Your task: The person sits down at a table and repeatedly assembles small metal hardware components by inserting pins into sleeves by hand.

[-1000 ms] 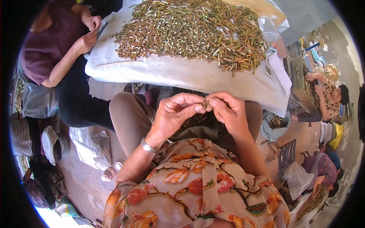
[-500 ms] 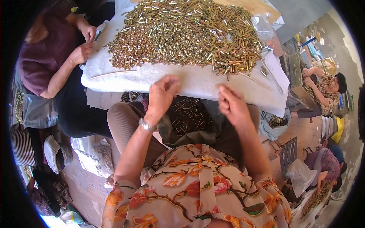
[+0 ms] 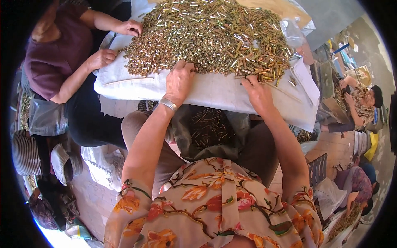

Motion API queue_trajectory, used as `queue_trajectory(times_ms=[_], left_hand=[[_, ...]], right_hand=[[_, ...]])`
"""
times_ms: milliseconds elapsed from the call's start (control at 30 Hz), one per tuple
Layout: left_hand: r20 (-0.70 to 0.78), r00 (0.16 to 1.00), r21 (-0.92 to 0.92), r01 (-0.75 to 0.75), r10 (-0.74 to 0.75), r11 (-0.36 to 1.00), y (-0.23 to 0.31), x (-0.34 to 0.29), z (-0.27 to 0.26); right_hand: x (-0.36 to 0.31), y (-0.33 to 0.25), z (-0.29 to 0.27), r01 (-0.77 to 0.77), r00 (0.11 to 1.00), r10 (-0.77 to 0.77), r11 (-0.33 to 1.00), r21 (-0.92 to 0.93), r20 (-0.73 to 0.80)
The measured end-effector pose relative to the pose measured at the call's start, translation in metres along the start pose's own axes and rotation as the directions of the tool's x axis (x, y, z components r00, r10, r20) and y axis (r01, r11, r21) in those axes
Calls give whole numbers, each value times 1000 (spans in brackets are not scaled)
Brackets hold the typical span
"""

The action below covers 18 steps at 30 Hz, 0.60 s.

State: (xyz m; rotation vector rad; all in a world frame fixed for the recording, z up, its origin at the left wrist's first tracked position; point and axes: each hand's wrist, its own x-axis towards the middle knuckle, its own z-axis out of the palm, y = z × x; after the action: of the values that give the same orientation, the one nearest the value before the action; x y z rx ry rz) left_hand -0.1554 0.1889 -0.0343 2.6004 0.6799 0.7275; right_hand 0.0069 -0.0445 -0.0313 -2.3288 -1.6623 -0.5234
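Observation:
On the white-covered table (image 3: pixel 136 89) lies a large heap of small brass-coloured metal parts. Its near left part is short nut-like pieces (image 3: pixel 165 51); to the right are longer metal sleeves (image 3: pixel 264 58). My left hand (image 3: pixel 180 82) is at the near edge of the nut-like pieces, fingers curled together, their tips hidden from view. My right hand (image 3: pixel 257 93) reaches the near edge of the sleeves, thumb and fingers closed around a small metal sleeve (image 3: pixel 240 77) at the fingertips. Between my knees, a dark bag (image 3: pixel 186 144) holds many assembled-looking metal pieces (image 3: pixel 211 128).
Thin sticks (image 3: pixel 283 91) lie along the table's near edge. A paper sheet (image 3: pixel 305 80) and a clear plastic bag (image 3: pixel 292 33) are at the right. A co-worker (image 3: pixel 58 53) in a maroon top works at the left edge; other people sit farther right.
Both my hands have moved forward from above the near table edge to the heap. The co-worker's far hand has moved right, onto the heap's left edge.

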Motion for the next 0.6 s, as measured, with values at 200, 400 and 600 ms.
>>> queue_trajectory(times_ms=[200, 400, 600], left_hand=[[5, 1000, 4, -6, 6, 1000, -2, 4, 0], [-27, 999, 45, -18, 20, 999, -5, -1, 7], [-65, 998, 64, -14, 18, 998, -7, -2, 12]], right_hand=[[0, -11, 2, -70, 997, 68, 996, 55, 48], [-7, -42, -6, -174, 980, 195, 929, 326, -33], [-11, -55, -6, -203, 954, 294, 790, 578, -66]])
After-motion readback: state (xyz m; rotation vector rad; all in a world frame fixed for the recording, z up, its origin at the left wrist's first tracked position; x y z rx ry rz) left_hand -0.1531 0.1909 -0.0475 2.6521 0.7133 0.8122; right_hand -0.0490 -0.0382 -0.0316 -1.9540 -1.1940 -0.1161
